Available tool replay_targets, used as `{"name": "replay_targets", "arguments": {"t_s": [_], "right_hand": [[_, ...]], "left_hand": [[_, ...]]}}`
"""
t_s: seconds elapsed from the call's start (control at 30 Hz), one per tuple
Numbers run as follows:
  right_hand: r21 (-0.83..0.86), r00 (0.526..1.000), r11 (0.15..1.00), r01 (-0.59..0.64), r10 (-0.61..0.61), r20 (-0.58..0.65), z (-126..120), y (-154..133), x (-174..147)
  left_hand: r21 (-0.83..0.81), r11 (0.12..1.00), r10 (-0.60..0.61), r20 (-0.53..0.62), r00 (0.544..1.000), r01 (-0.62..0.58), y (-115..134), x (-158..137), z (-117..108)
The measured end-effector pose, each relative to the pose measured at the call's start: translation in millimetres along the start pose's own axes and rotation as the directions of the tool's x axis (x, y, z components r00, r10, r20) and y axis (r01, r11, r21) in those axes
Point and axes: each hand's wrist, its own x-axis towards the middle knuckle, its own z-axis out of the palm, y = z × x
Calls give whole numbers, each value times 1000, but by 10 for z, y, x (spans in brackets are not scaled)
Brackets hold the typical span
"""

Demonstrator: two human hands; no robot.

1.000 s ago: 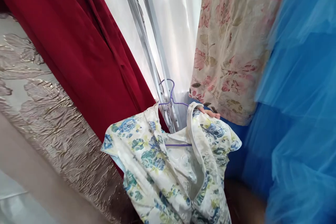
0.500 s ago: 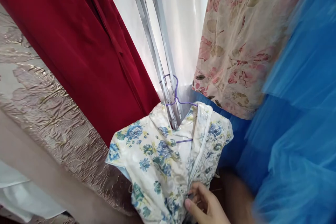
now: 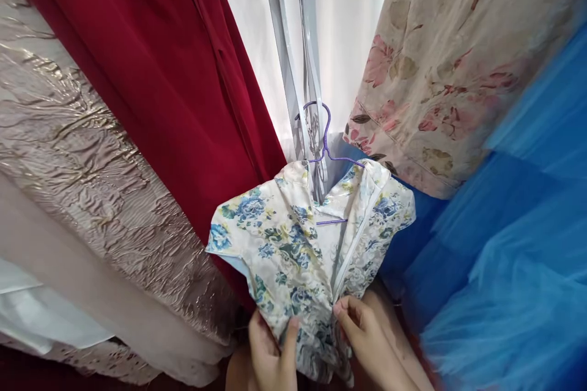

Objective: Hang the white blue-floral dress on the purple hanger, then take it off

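Fingers [image 3: 290,345] of the left hand [image 3: 271,351] and right hand [image 3: 367,331] grip one floral garment [image 3: 279,238] on one purple hanger [image 3: 326,148].

A single head-worn camera looks forward and down from above and behind the grip, where the left hand [image 3: 270,354] and right hand [image 3: 364,333] hold the dress [image 3: 284,250]. The view is near, both hands entering from the bottom edge. It faces the hanger [image 3: 327,131] beyond the grip, white cloth [image 3: 353,18] behind, and spreads wide, taking in red cloth [image 3: 160,79] left of the grip and blue tulle [image 3: 509,281] to its right.
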Motion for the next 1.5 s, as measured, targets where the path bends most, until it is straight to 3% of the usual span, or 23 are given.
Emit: {"name": "replay_targets", "arguments": {"t_s": [0.07, 0.13, 0.2, 0.27, 0.43, 0.57, 0.83, 0.93, 1.07, 1.17, 1.27, 1.4, 1.5], "right_hand": [[5, 1000, 1000, -10, 10, 1, -25, 8, -37], [52, 1000, 998, -25, 24, 13, -37, 12, -76], [113, 999, 993, -36, 33, 27, -40, 12, -113], [158, 999, 987, -37, 34, 19, -44, 9, -143], [225, 999, 974, -34, 37, -10, -110, -120, -150], [339, 998, 939, -66, 64, 18, -195, -580, 25], [318, 968, 915, 250, -242, -65, -180, -1859, 676], [323, 948, 892, 318, -290, -131, -192, -2064, 816], [312, 928, 876, 369, -333, -165, -262, -2123, 864], [278, 926, 884, 375, -339, -168, -308, -2101, 823], [266, 924, 887, 378, -343, -169, -338, -2086, 772], [254, 913, 879, 403, -370, -168, -364, -2107, 735], [204, 902, 879, 430, -407, -148, -395, -2124, 746]], "left_hand": [[86, 967, 245, -59, 968, -239, -105, 6, 47], [120, 905, 395, 121, 911, -408, -170, -61, 122], [80, 897, 374, 383, 844, -434, -195, -173, 225], [57, 921, 307, 501, 809, -385, -198, -276, 332], [38, 953, 241, 510, 826, -301, -240, -400, 478], [9, 962, 233, 501, 834, -275, -339, -449, 459], [102, 926, 243, 575, 781, -364, -444, -300, 407], [112, 910, 267, 580, 770, -400, -490, -339, 465], [81, 915, 284, 567, 773, -396, -510, -442, 520], [-35, 911, 355, 574, 738, -410, -270, -326, 532], [-155, 839, 534, 423, 732, -522, 304, 36, 594], [-245, 663, 745, 316, 588, -708, 1328, 718, 849], [-130, 568, 769, 434, 469, -812, 1907, 1148, 1066]]}}
